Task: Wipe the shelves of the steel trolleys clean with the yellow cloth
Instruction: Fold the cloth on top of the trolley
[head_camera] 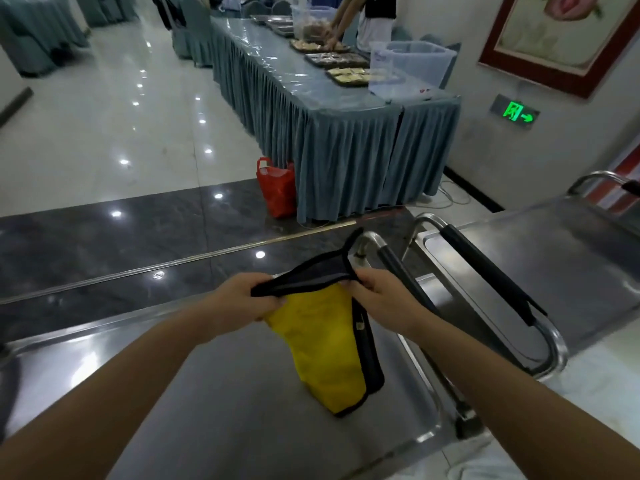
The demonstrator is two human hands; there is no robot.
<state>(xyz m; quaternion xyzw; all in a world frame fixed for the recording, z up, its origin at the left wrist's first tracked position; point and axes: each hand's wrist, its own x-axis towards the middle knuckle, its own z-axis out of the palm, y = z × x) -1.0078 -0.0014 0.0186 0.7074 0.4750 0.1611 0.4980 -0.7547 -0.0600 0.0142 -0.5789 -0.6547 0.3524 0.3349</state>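
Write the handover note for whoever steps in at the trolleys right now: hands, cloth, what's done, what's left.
Left hand: grips the top edge of the yellow cloth.
Right hand: pinches the same edge on the other side; the cloth hangs between the hands, spread out, its dark border showing.
The cloth's lower end hangs low over the near trolley's top shelf; whether it touches the steel cannot be told.
The second trolley stands to the right, handles side by side.
Done: cloth in hand; no wiped area can be told from the steel.
Left: wipe the near shelf, then the second trolley's shelves.
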